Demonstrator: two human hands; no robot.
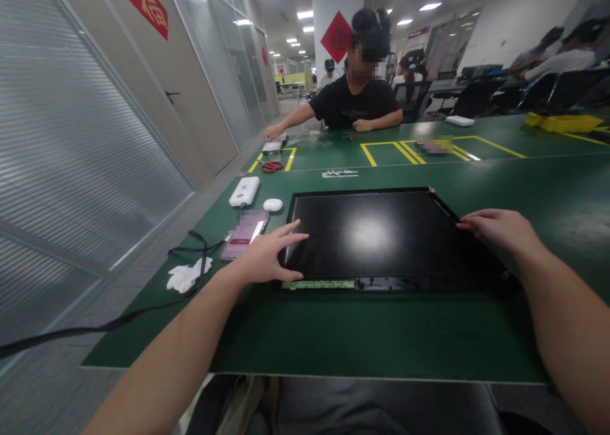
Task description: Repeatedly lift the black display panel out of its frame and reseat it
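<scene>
A flat black screen panel (381, 232) in a thin black frame lies on the green table in front of me, reflecting a bright glare. Along its near edge runs a narrow green circuit board (319, 284). My left hand (271, 254) is at the panel's left edge, fingers and thumb spread over the border. At the right edge, my right hand (500, 228) has its fingers pinched together on the frame's rim. Its thumb is partly hidden.
Left of the panel are a phone (245, 234), a white earbud case (272, 204), a white power bank (244, 192), a crumpled tissue (188, 275) and a black strap (143, 311). Beyond lie white strips (340, 174) and red scissors (272, 167). A person (359, 98) sits opposite, reaching toward a small device.
</scene>
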